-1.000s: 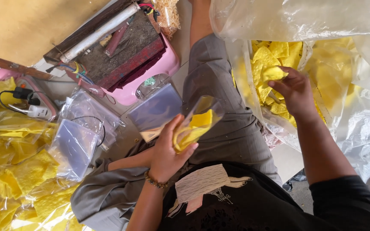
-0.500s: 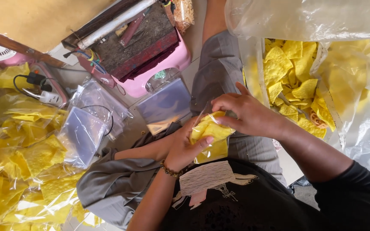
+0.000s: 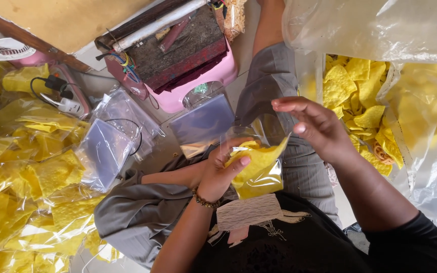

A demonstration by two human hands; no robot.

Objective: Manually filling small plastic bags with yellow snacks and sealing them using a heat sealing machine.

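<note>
The left hand (image 3: 221,172) grips a small clear bag (image 3: 257,167) of yellow chips over the lap, fingers (image 3: 238,164) curled round its lower half, thumb pressed on the front. The bag's long axis runs up and slightly right, mouth uppermost. The right hand (image 3: 315,126) hovers just right of that mouth, not touching, fingers loosely spread and holding nothing. Further right of the bag lies the big open sack of chips (image 3: 360,96).

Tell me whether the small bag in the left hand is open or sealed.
Open: the small clear bag gapes at the top above yellow chips, held by the left hand.
</note>
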